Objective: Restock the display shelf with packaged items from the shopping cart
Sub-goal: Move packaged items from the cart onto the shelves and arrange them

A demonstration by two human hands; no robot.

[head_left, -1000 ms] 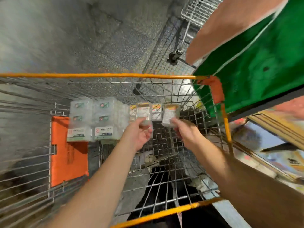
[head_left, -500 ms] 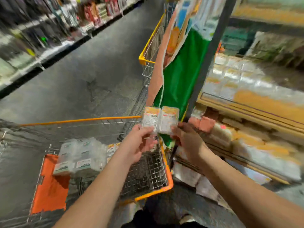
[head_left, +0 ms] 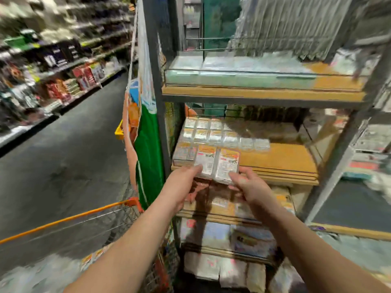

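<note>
Packaged items, two clear packs with orange-topped labels, are sitting side by side at the front edge of the middle display shelf [head_left: 281, 163]: the left pack [head_left: 205, 162] is being pinched by the left hand [head_left: 182, 187], the right pack [head_left: 227, 166] by the right hand [head_left: 250, 187], each grip grasping its pack's lower edge. Rows of similar packs [head_left: 211, 132] are filling the shelf's left side behind them. A green banner [head_left: 148, 161] is hanging just left of the shelf post, and the orange-rimmed shopping cart [head_left: 88, 214] is standing at lower left.
</note>
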